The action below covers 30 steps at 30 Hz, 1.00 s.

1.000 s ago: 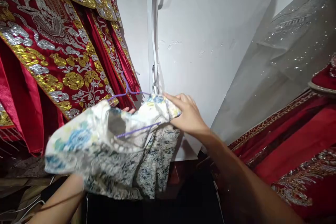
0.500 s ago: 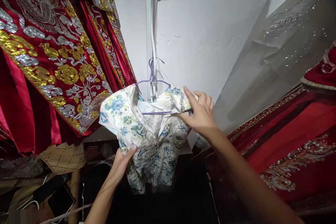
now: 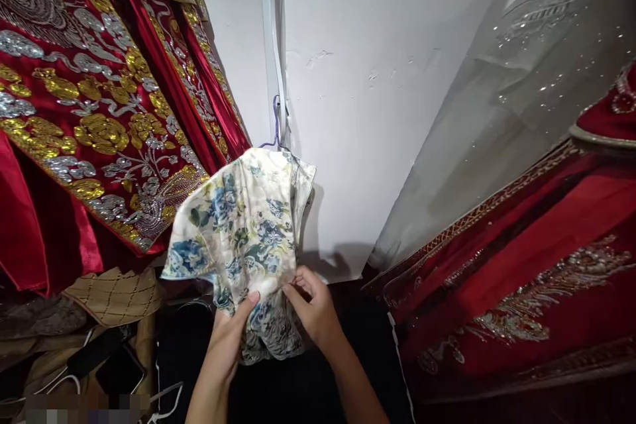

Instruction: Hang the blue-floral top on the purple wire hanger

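By the white wall (image 3: 358, 146), a short-sleeved white fabric garment with blue flowers (image 3: 253, 225) hangs on a thin purple hanger (image 3: 276, 122), mostly beyond both hands: left hand (image 3: 229, 338) clamped on its near part (fingers hidden), right hand (image 3: 312, 308) pinching its right edge.

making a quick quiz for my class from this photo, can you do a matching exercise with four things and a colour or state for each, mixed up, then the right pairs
Column 1
1. hanger
2. held garment
3. embroidered hanging
4. right hand

Column 2
A. red with gold and silver motifs
B. pinching the held garment
C. purple
D. whitish with blue flowers

Right pairs: 1-C, 2-D, 3-A, 4-B
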{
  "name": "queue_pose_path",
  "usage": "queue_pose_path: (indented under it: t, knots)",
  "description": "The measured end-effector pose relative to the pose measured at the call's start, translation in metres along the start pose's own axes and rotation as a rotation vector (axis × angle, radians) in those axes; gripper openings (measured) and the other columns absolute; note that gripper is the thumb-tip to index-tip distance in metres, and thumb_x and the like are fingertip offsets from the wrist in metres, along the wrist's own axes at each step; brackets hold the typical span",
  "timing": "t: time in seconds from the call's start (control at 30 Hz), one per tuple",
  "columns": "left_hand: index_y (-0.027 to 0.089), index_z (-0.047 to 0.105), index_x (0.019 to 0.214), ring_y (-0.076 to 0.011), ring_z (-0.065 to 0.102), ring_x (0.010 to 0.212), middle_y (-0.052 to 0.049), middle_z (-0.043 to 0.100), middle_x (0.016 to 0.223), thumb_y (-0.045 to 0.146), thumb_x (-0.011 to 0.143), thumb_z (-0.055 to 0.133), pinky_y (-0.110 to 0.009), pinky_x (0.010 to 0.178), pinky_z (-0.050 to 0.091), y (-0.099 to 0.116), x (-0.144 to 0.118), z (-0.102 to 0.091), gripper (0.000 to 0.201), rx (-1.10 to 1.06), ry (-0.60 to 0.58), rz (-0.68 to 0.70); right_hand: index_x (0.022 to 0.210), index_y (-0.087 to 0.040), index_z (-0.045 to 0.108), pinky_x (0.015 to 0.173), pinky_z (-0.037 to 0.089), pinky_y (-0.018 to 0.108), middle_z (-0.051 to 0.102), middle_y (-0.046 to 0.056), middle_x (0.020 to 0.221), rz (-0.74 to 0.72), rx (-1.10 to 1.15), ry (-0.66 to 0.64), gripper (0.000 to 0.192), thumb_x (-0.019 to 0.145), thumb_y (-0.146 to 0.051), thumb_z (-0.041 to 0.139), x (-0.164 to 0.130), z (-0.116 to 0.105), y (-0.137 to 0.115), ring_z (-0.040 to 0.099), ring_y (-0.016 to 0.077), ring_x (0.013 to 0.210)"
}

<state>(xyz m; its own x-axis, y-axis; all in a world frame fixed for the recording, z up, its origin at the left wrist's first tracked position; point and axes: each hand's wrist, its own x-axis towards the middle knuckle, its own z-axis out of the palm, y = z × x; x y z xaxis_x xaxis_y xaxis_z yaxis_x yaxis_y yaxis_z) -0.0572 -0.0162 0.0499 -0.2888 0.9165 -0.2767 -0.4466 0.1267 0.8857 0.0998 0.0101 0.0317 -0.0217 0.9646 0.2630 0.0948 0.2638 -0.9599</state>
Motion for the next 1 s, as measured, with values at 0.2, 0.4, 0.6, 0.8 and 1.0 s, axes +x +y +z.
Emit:
queue_pose_path:
  t: [0.2,0.4,0.6,0.8,1.0]
  knots:
    - [0.02,0.061,0.12,-0.0264,0.066,0.111,-0.008,0.069,0.113,0.03,0.076,0.077,-0.045,0.104,0.049,-0.025,0.03,-0.009,0.048,-0.097,0.36,0.162,0.075,-0.021,0.054,0.06,0.032,0.026,0.04,-0.005,0.066,0.086,-0.201,-0.173,0.018,0.087,-0.03,0.064,-0.005,-0.035,-0.021,0.041,0.0128,0.064]
    - [0.022,0.064,0.118,-0.0245,0.056,0.118,-0.008,0.059,0.123,0.034,0.083,0.072,-0.038,0.106,0.043,-0.051,0.027,-0.007,0.038,0.408,0.229,0.749,0.092,-0.023,0.067,0.084,0.043,0.031,0.055,0.003,0.098,-0.044,-0.248,-0.208,0.01,0.082,-0.023,0.068,-0.007,-0.037,-0.021,0.058,0.0197,0.093]
    - [0.021,0.06,0.117,-0.0209,0.063,0.1,-0.005,0.066,0.106,0.033,0.091,0.063,-0.032,0.091,0.049,-0.068,0.01,0.021,0.028,0.436,-0.342,0.424,0.089,-0.023,0.071,0.08,0.046,0.03,0.061,0.002,0.087,-0.016,-0.205,-0.206,0.01,0.082,-0.017,0.065,-0.002,-0.036,-0.018,0.061,0.0185,0.085]
    - [0.02,0.064,0.098,-0.0186,0.063,0.089,-0.003,0.067,0.093,0.033,0.095,0.059,-0.027,0.083,0.047,-0.062,-0.002,0.033,0.014,0.5,-0.388,0.499,0.092,-0.022,0.07,0.076,0.048,0.03,0.062,0.001,0.085,-0.017,-0.121,-0.098,0.012,0.083,-0.018,0.063,-0.006,-0.038,-0.01,0.06,0.0176,0.081]
    - [0.019,0.065,0.094,-0.0162,0.059,0.081,-0.002,0.065,0.086,0.033,0.096,0.057,-0.024,0.074,0.046,-0.059,-0.003,0.031,0.015,0.513,-0.358,0.523,0.108,-0.022,0.064,0.074,0.05,0.03,0.066,0.0,0.08,0.006,0.006,0.017,0.03,0.079,-0.017,0.068,-0.007,-0.029,0.002,0.062,0.0171,0.074]
